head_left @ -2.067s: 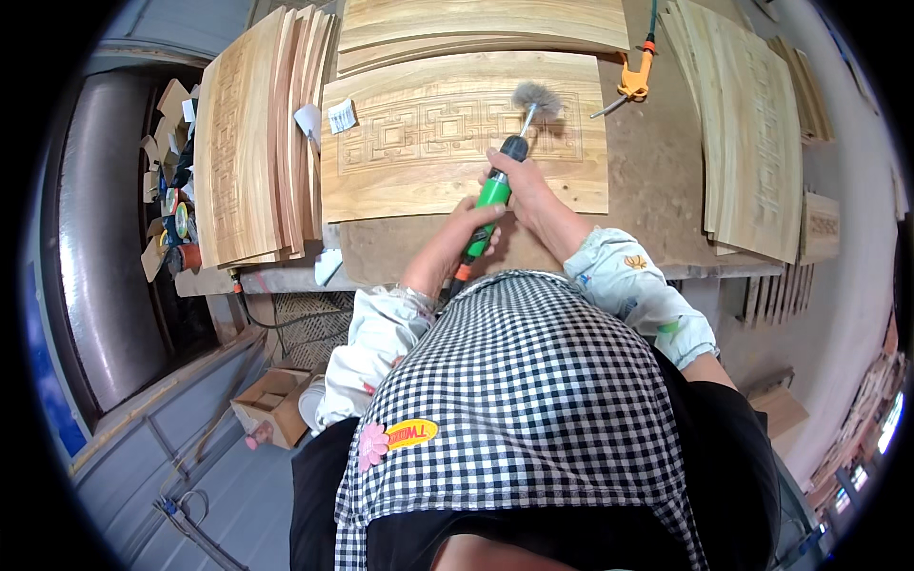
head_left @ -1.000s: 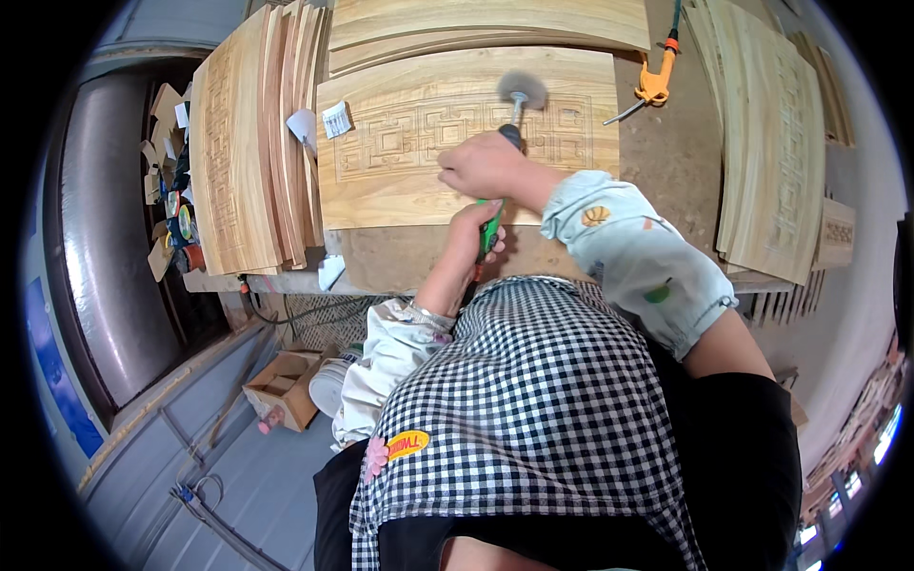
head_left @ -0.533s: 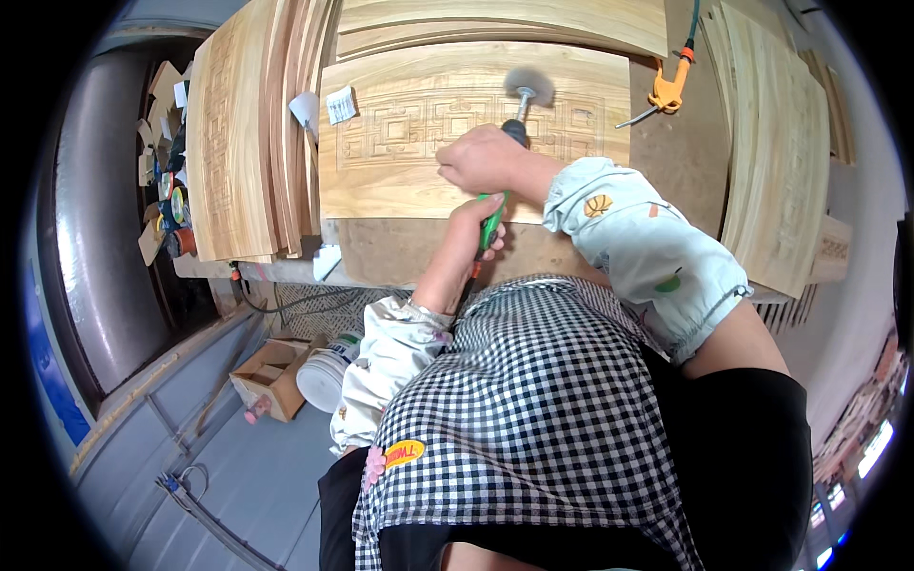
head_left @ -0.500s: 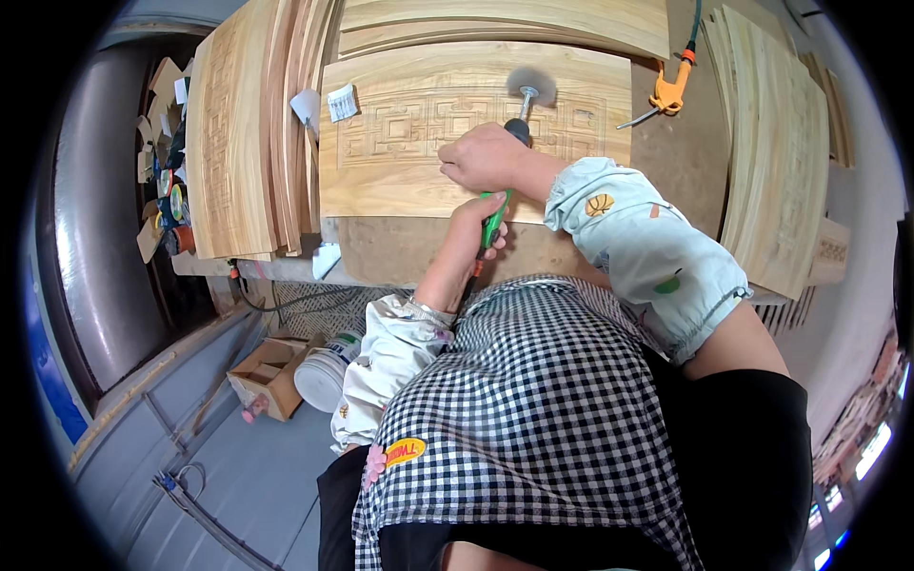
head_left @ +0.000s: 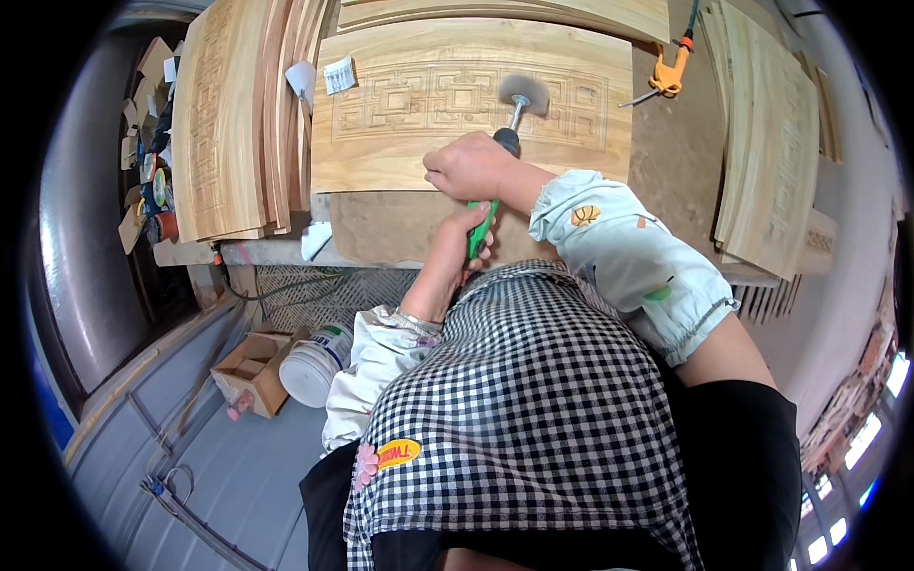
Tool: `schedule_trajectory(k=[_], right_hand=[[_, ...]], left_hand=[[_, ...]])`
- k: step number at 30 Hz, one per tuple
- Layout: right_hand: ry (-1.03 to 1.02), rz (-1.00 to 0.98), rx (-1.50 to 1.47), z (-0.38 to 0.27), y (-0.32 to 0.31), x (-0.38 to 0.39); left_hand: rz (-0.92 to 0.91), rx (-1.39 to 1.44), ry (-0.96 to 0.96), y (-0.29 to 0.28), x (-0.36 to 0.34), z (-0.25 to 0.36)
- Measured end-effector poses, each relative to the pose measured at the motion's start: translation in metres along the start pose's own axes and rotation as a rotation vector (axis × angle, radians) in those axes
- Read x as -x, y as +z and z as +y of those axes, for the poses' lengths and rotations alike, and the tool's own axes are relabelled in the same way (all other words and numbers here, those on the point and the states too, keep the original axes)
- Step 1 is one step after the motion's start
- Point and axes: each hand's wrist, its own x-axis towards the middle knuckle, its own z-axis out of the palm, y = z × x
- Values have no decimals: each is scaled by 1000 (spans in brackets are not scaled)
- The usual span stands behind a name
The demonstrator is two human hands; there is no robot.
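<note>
A carved wooden panel with a square fret pattern lies flat on the workbench. My right hand grips the front of a green rotary tool, whose spinning sanding head blurs over the carving near the panel's far right. My left hand holds the rear of the same green handle, close to my checked apron.
More carved panels are stacked at the left and right. An orange clamp sits at the far bench edge. A white tub and cardboard box stand on the floor below the bench.
My right hand has shifted forward along the tool and now covers its front. The sanding head has stayed on the panel's far right carving, with small moves.
</note>
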Motion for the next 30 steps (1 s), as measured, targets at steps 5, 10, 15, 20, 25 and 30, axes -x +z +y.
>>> schedule_trajectory(k=[5,10,15,20,25,30], right_hand=[[-17,102,13,-18,13,9],[77,124,39,-32,24,25],[68,125,66,-45,28,29],[-134,44,3,-57,52,-12],[-250,8,31,-45,42,-28],[-104,6,91,-15,17,5]], left_hand=[[3,23,39,-8,9,-19],[1,-55,47,-14,17,-35],[18,-4,100,-16,23,-48],[190,119,161,-35,26,-54],[260,100,240,-28,16,-42],[191,33,183,4,9,-32]])
